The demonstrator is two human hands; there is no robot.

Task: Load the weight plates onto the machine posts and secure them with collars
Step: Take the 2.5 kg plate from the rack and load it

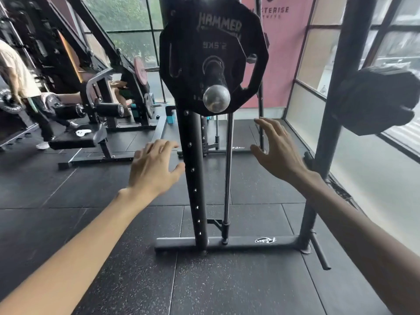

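A black many-sided weight plate (193, 53) marked HAMMER and 2.5 KG hangs on a horizontal post whose chrome end (216, 98) points at me, top centre. The post juts from a black upright (194, 176) with a row of bolts. My left hand (154, 167) hovers below the plate, fingers spread, just left of the upright. My right hand (276, 148) is open to the right of the upright, below the plate's edge. Neither hand holds anything. A second black plate (375, 98) sits on another upright at the right. No collar is visible.
A thin chrome guide rod (228, 169) runs down to the machine's base bar (227, 243). A bench (75, 139) and other machines stand at the left, with a person (16, 71) beside them. Windows line the right side. The floor is black rubber matting.
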